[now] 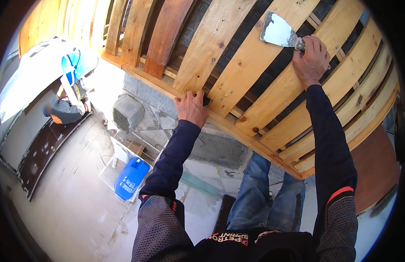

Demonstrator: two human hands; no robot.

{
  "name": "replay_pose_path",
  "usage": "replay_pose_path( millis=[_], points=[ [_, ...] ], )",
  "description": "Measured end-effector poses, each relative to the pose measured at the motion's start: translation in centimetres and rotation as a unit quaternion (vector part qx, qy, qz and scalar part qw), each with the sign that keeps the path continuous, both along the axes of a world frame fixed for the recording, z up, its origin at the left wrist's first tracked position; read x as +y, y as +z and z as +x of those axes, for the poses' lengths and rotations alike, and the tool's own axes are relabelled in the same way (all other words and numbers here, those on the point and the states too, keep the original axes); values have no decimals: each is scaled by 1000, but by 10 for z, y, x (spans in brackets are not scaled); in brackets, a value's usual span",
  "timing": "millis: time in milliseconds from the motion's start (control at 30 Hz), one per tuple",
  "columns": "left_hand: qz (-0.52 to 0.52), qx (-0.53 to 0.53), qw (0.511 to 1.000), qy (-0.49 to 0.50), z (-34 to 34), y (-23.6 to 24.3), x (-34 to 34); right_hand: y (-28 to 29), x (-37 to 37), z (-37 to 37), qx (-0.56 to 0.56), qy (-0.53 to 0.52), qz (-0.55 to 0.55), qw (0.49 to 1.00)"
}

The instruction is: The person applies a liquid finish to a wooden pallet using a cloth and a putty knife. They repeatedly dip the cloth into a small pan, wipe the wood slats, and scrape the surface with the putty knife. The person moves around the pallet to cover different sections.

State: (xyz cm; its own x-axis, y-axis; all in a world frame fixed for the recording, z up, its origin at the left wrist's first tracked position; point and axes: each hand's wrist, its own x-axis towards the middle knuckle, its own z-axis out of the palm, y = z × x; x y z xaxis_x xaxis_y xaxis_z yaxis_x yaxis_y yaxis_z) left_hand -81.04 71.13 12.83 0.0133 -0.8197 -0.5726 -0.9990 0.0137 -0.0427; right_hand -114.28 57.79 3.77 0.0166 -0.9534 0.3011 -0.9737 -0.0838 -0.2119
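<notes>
A wide putty knife (279, 32) with a bare metal blade sits at about one o'clock in the view, its blade lying flat against a pale plank of a slatted wooden platform (237, 74), blade pointing toward eleven o'clock. The right hand (313, 59) is wrapped tight around the knife's handle, fingers fully curled, thumb side toward the blade. Toward eight o'clock from it, near the picture's middle, the left hand (191, 107) rests on the platform's lower edge beam, fingers bent over the edge on a small dark object too hidden to identify. Both arms wear dark blue sleeves. Below, at six o'clock, are the person's blue jeans (259, 196). At seven o'clock a blue plastic canister (131, 177) lies on the dusty floor (71, 205). At nine o'clock another person (68, 102) crouches.
</notes>
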Motion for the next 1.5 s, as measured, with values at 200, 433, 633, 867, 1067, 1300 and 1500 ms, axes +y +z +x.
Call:
replay_pose_path(
  millis=[200,433,633,867,1067,1300,1500],
  points=[
    [-11,2,998,-68,3,-1,8,-4,1,-2,2,1,-6,1000],
    [94,-45,990,-99,-6,-16,-13,1,1,0,0,-9,7,1000],
    [149,246,942,173,58,36,-20,-4,2,-3,-4,1,-9,1000],
    [-256,210,919,216,110,47,-70,-9,2,-4,20,3,-30,999],
    [-135,-28,990,-28,102,-7,-32,-5,0,-3,21,-4,-3,1000],
    [-52,-30,998,-28,116,-24,-47,2,3,0,14,-11,16,1000],
    [-55,-71,996,-2,111,-39,-50,0,2,-1,6,-8,17,1000]
  ],
)
